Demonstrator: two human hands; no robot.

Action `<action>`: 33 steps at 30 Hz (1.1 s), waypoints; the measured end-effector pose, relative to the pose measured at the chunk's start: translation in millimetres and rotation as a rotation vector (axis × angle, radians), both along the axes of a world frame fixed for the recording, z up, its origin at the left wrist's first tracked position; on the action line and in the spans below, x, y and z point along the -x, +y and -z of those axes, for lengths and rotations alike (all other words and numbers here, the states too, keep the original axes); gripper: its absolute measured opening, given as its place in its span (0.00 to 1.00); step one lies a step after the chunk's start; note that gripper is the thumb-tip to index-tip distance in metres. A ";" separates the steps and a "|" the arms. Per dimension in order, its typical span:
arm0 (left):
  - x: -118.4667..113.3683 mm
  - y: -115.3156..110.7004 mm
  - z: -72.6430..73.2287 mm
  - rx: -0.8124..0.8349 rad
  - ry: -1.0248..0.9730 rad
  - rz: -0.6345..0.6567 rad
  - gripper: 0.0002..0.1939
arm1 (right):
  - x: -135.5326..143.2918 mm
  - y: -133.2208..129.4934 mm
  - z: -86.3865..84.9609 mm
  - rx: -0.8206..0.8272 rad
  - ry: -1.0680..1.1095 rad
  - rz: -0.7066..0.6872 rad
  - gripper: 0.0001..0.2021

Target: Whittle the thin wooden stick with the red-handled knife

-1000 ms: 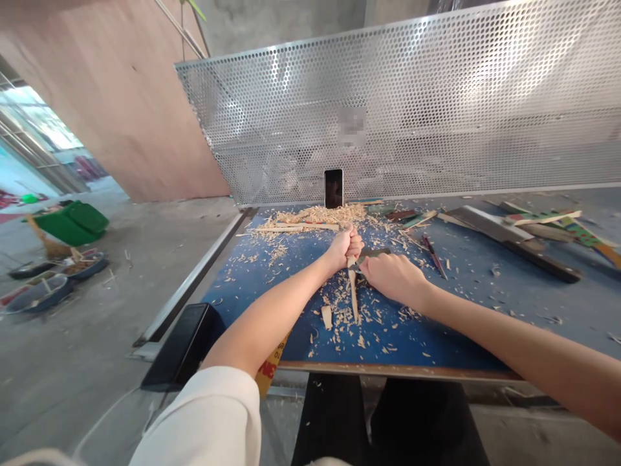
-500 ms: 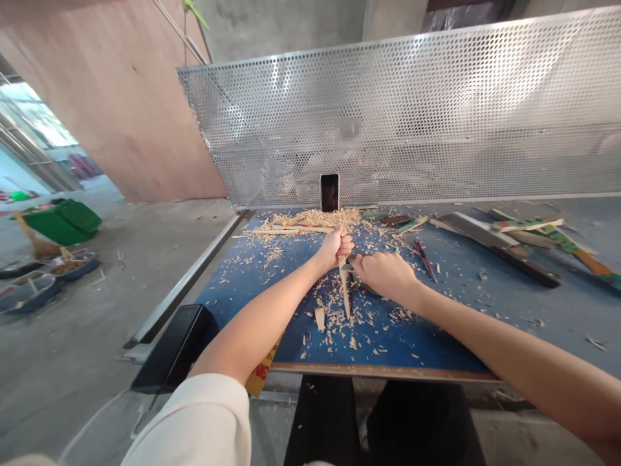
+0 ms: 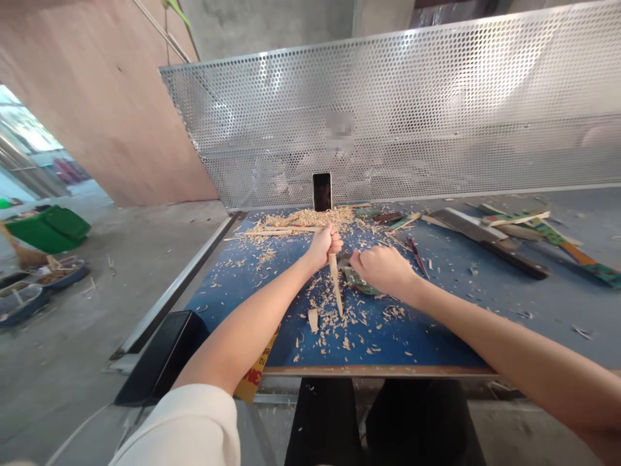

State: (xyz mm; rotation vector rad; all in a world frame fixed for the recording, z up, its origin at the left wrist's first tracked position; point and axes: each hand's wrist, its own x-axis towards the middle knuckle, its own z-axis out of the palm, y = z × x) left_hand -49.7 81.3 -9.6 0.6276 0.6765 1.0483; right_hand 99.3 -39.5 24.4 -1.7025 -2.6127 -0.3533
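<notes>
My left hand (image 3: 326,247) is closed around the top of a slim pale wooden stick (image 3: 336,288), whose tapered end points down at the blue tabletop. To its right, my right hand (image 3: 381,266) is closed on a knife; the handle is hidden in the fist and a short piece of the blade (image 3: 344,263) shows toward the stick. A small gap seems to lie between blade and wood. Beneath the right hand lies a dark green, flat piece (image 3: 361,283), partly covered. Curled shavings (image 3: 349,323) and a small wood offcut (image 3: 313,320) are scattered below the stick.
A phone (image 3: 322,191) leans upright against a perforated metal screen (image 3: 388,116) behind a heap of shavings (image 3: 301,221). Rightward lie a saw-like tool with a dark handle (image 3: 517,259), painted strips (image 3: 572,249) and a dark red pen-like item (image 3: 417,257). A black box (image 3: 162,356) stands left.
The knife and my right hand have moved right, away from the stick, uncovering more of the green piece. My left hand keeps its hold. The whole view has shifted slightly.
</notes>
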 end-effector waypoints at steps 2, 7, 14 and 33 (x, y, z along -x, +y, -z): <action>3.5 -0.9 0.3 -0.017 -0.042 0.051 0.24 | -7.4 8.1 -2.3 -0.058 0.079 0.095 0.29; 2.4 -4.4 1.1 0.025 -0.197 0.048 0.19 | -23.2 25.7 5.3 -0.052 0.373 0.149 0.34; -15.9 -17.0 -2.4 -0.119 -0.237 -0.081 0.11 | -18.9 31.7 16.3 0.136 0.890 -0.006 0.24; -24.8 -59.6 17.6 -0.539 0.221 0.190 0.18 | -34.5 54.4 32.7 0.311 1.384 0.089 0.19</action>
